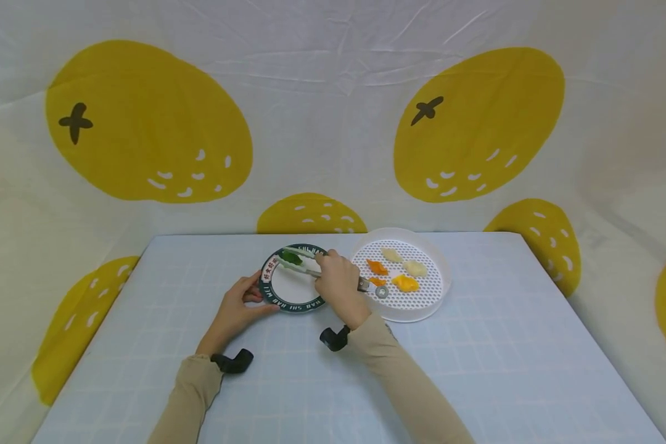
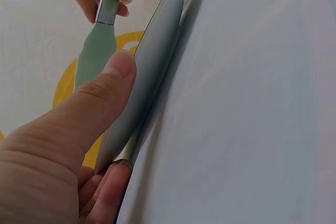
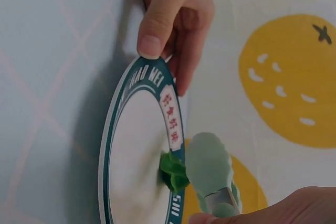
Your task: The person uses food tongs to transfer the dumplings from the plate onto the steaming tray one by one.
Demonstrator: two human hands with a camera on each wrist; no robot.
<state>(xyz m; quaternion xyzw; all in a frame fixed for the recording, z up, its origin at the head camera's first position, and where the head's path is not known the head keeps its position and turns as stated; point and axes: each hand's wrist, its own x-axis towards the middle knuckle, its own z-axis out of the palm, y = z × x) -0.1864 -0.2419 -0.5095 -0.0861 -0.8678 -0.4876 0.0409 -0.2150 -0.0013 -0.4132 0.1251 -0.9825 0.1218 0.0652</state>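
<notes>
The left hand (image 1: 238,308) holds the plate (image 1: 288,295) by its near-left rim, thumb on top of the edge and fingers curled under it, as the left wrist view shows; that grip looks meant to keep the plate from sliding on the surface (image 1: 477,345) while the other hand works over it. The right hand (image 1: 338,285) is clamped round the tongs (image 1: 302,264), its fingers wrapped on the handles near the hinge end, which has a small ring and lies over the tray's (image 1: 438,290) rim. The pale green tips reach across the plate toward its far-left side, closed on a green leaf (image 1: 290,257). In the right wrist view the leaf touches the plate's white face just inside the dark lettered band, so it seems to be right at the point of being set down or lifted.

Both forearms come in from the near edge, sleeves beige, wrists low over the surface. The right wrist is bent leftward, angling the tongs away from the tray, where 5 pieces of food (image 1: 405,282), orange and pale, lie on the perforated base.
</notes>
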